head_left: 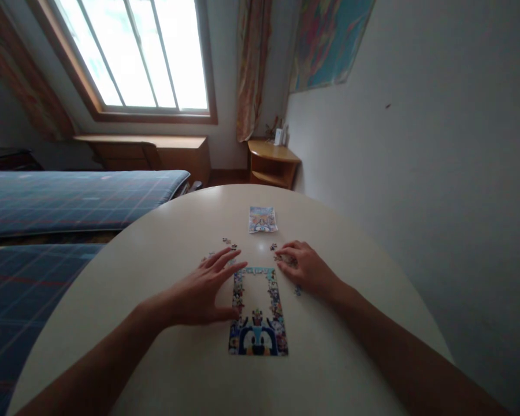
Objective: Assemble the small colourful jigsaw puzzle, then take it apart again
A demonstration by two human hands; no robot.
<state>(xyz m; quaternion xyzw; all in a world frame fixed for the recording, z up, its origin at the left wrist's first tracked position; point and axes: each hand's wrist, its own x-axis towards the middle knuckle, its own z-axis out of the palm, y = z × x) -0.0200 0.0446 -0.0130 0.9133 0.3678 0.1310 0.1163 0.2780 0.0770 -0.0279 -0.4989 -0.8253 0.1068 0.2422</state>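
a person's two bare hands reach in over a partly assembled puzzle (pixel 259 341) on a round, pale table (pixel 182 375), set between the table's center and its near edge. the puzzle's border runs along all four sides and a blue, dog-like face fills its near end, while the middle shows bare tabletop. the left hand (pixel 203 292), its grip released and fingers loosely spread, spans the puzzle's left edge, with the thumb at that edge and fingertips near the far left corner. the right hand (pixel 305 270), fingers curled, is just beyond the far right corner, over a small group of loose pieces (pixel 273 247); whether it grasps one cannot be told. more scattered pieces (pixel 226 240) lie past the left hand, partly hidden by it, and a single piece (pixel 297 291) sits off the puzzle's right edge. a picture sheet (pixel 263 218) with a similar face rests toward the table's far edge. past that edge stand a wooden corner shelf (pixel 274 151) and a bright window (pixel 134 58); a plaid mattress (pixel 82 193) lies off the left edge, a white wall (pixel 416 190) off the right.
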